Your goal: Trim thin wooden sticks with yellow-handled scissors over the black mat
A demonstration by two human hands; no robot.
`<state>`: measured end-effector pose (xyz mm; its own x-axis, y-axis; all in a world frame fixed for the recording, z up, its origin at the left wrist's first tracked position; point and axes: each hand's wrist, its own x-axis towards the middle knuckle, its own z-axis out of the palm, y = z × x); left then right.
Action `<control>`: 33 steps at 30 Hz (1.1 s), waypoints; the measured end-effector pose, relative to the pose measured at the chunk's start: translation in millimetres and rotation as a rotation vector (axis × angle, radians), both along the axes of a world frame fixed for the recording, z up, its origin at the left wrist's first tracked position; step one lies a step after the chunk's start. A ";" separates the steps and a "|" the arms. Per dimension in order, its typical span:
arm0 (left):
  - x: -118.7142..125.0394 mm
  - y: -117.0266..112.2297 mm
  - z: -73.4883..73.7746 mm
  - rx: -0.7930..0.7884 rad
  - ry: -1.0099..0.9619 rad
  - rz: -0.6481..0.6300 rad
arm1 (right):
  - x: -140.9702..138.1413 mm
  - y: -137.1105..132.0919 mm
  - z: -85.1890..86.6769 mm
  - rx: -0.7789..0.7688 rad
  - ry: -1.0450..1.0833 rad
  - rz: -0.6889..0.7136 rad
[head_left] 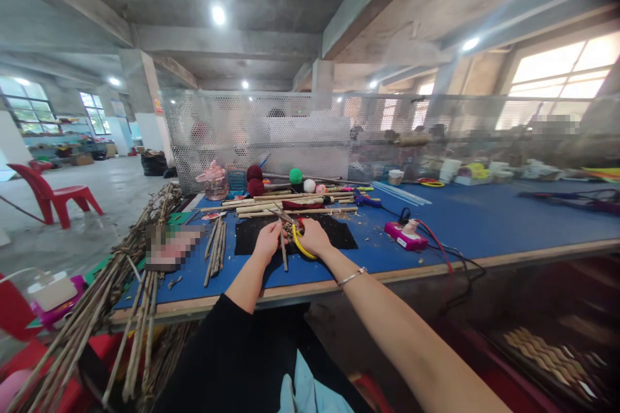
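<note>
My left hand (268, 240) is closed on a thin stick (283, 251), which points down toward the table's front edge. In my right hand (314, 237) are scissors with yellow handles (301, 246), their blades angled up and left near the top of the stick. Both hands are above a black cloth (247, 237) lying on the blue table. Small cut bits lie between the hands, partly hidden by the fingers. Left of the cloth rests a bundle of cut sticks (216, 250).
Long branches (104, 293) hang over the table's left end. Behind the cloth lie thicker rods (261, 203), with yarn balls (295, 175) and a pink jar (213, 182). A pink power strip (405, 236) with cables sits to the right. A perforated screen (310, 135) stands behind.
</note>
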<state>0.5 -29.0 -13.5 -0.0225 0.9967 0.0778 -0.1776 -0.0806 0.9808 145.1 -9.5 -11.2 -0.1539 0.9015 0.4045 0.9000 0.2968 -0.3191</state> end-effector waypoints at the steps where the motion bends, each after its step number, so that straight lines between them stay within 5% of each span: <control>1: 0.1 -0.3 0.5 -0.005 -0.005 -0.004 | -0.2 1.4 1.7 0.002 -0.008 0.006; 8: -0.4 0.7 1.3 -0.034 -0.008 0.012 | -9.0 10.6 12.9 -0.073 -0.004 0.036; 20: -1.1 -2.4 2.9 0.001 0.059 0.073 | -8.5 1.3 -5.2 -0.076 0.140 -0.127; 33: -2.6 -0.5 -3.4 0.070 0.075 -0.011 | -4.2 -2.6 -3.1 -0.015 0.300 0.099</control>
<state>-2.2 -29.4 -16.9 -0.0028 0.9889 0.1483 -0.1050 -0.1478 0.9834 140.9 -12.1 -14.3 -0.1169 0.8942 0.4320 0.7323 0.3715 -0.5707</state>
